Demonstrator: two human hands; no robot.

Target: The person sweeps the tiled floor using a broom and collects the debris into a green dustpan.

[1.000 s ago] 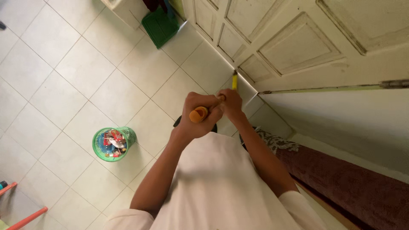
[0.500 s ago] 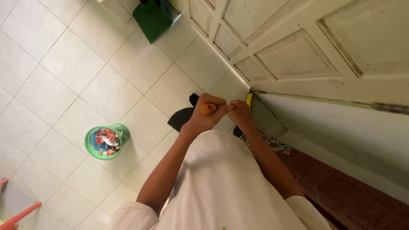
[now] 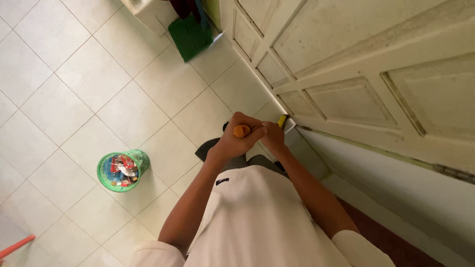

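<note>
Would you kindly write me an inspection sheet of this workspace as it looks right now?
Surface: pale square-tiled floor, seen from above.
Job's things: long tool with orange handle end and yellow part near the door's bottom corner.
Clutter: round green mesh basket full of mixed small items; flat green plastic item by the door; red bar at the lower left edge.
Grips: left hand wrapped around the orange end; right hand closed on the shaft just below it.
Cables: nothing seen.
Surroundings: cream panelled wooden door, scuffed; white wall beside it.
</note>
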